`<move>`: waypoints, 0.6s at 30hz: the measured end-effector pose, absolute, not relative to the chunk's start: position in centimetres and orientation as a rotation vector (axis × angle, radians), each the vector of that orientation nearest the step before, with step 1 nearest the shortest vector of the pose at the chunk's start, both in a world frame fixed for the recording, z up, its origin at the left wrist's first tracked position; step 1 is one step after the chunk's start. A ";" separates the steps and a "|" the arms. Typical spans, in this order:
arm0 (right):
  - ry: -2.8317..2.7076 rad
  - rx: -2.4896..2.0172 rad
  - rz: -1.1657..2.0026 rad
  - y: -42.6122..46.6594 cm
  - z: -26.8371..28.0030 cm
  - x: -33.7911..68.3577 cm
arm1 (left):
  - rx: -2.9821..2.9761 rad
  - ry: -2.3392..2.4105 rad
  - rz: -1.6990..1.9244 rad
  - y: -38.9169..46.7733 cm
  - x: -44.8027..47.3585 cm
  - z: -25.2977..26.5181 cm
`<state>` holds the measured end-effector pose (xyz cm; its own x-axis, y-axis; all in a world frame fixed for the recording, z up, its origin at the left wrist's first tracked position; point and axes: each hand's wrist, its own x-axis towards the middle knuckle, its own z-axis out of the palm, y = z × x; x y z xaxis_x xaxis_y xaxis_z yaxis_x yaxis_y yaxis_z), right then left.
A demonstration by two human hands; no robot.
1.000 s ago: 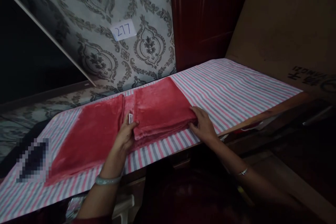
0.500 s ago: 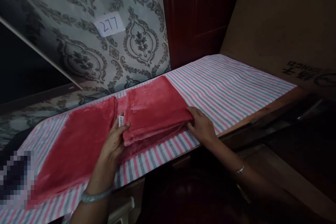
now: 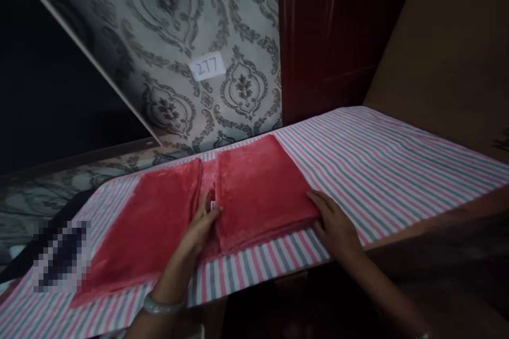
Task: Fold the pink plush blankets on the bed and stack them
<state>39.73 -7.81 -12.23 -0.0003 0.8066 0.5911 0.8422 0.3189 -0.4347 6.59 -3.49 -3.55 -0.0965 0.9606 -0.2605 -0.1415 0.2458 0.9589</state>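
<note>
A red plush blanket [image 3: 258,196] lies folded, its left part [image 3: 155,222] and right part nearly meeting at a narrow gap. At that gap is my left hand [image 3: 202,225], its thumb and fingers closed on the inner edge of the right part. A small white label [image 3: 213,205] shows between them. My right hand [image 3: 336,222] grips the right part's near right corner, fingers on top and thumb at the front edge. The right part's layers lie flat, one on another.
Pink, grey and white striped cloth [image 3: 350,153] covers the table, whose wooden front edge [image 3: 397,233] shows at right. Behind stand a patterned wall with a "277" paper [image 3: 207,65], a dark red door [image 3: 326,37] and a brown cardboard panel [image 3: 445,58]. A dark panel [image 3: 59,74] is at left.
The raised front edge of the right part has come down, closing the opening between its layers. Both hands stay at the same spots on the blanket. The view has shifted left and up.
</note>
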 end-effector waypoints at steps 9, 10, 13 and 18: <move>-1.791 -1.412 -0.094 -7.5 -13.4 39.7 | 0.995 1.631 1.208 9.9 8.8 -0.8; -1.791 -1.414 -0.086 -7.5 -13.6 39.6 | 1.029 1.660 1.219 11.1 9.1 -1.0; -1.786 -1.399 -0.093 -7.4 -14.8 39.5 | 1.130 1.742 1.252 13.1 9.6 -2.1; -1.875 -1.316 -0.115 -7.3 -16.3 40.8 | 1.244 1.762 1.315 13.5 9.1 -3.6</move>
